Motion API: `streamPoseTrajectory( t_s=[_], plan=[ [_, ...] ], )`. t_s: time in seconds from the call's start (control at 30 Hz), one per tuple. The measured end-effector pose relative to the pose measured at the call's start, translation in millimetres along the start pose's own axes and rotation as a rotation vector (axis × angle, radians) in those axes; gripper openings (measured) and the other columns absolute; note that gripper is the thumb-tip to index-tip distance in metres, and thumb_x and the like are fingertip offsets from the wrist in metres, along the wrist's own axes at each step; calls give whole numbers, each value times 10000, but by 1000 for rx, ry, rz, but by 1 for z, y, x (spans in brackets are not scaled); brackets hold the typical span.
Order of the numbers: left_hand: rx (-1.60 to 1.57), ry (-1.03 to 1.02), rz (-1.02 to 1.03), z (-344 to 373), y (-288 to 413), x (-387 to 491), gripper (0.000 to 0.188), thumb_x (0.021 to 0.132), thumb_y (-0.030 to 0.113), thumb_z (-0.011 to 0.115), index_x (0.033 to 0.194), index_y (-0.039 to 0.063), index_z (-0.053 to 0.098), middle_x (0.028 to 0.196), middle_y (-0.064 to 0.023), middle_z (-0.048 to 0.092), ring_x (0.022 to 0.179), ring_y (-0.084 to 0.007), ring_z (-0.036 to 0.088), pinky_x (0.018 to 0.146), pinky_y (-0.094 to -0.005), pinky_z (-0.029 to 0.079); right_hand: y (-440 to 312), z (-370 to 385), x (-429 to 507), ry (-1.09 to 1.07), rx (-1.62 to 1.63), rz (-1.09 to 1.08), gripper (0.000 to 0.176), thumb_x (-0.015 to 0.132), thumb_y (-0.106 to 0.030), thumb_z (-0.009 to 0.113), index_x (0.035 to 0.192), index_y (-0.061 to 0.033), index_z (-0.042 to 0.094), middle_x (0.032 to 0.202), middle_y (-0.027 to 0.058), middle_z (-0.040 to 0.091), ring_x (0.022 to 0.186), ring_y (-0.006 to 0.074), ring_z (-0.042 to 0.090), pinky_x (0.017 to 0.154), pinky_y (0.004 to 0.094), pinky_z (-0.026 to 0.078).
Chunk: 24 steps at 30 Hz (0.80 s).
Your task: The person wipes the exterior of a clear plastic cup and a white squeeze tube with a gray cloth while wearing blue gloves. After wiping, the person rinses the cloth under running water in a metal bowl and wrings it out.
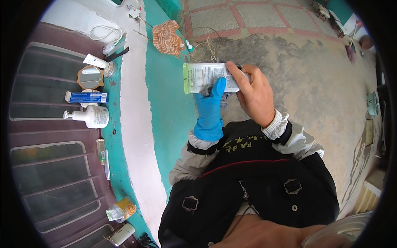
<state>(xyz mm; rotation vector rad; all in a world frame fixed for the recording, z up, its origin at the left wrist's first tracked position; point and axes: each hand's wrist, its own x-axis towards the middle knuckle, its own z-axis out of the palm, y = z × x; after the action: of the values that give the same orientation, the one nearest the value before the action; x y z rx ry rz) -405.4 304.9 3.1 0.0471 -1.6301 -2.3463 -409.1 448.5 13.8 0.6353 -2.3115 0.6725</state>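
My left hand (pixel 212 107), in a blue disposable glove, grips the lower edge of a white and green plastic packet (pixel 204 74), its thumb lying across the printed face. The bare right hand (pixel 257 91) holds the same packet at its right end, the fingers along the top and right edges. The packet's green end points left, and its face bears small print. Behind the packet and the hands, something dark grey shows in part; what it is cannot be told. A black apron (pixel 248 186) with yellow writing covers my front.
On the green ledge (pixel 114 130) at left stand a white pump bottle (pixel 97 117), a blue box (pixel 88 97), a small mirror (pixel 90 77), tubes and a plastic bottle (pixel 124 209). An orange patterned bag (pixel 167 37) hangs by the wall. A broom (pixel 350 54) is at far right.
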Motion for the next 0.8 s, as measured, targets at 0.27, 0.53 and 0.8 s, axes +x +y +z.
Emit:
streamPoseTrajectory(
  t_s=[0.27,0.53,0.8],
  plan=[
    [-461,-19,-239,-16,19,10,474,880,173,638,1313,46,489,1198,-129,607,1074,-262,616,908,-431,540,32,2,-6,-167,1042,335,521,1016,-311,404,1454,-39,336,1323,132,415,1160,243,461,1038,396,344],
    [-337,-24,-217,-15,9,14,458,887,211,630,1287,27,507,1171,-136,620,1014,-256,642,867,-401,553,27,43,-44,-441,1112,401,429,1026,-333,367,1138,11,597,947,76,632,907,164,585,941,332,420],
    [-196,-108,-167,-37,10,18,428,861,191,655,1227,1,542,1065,-160,659,937,-259,670,806,-386,572,69,8,-15,-372,1084,409,405,1029,-322,416,981,11,642,889,63,643,810,155,589,813,299,451]
  ],
)
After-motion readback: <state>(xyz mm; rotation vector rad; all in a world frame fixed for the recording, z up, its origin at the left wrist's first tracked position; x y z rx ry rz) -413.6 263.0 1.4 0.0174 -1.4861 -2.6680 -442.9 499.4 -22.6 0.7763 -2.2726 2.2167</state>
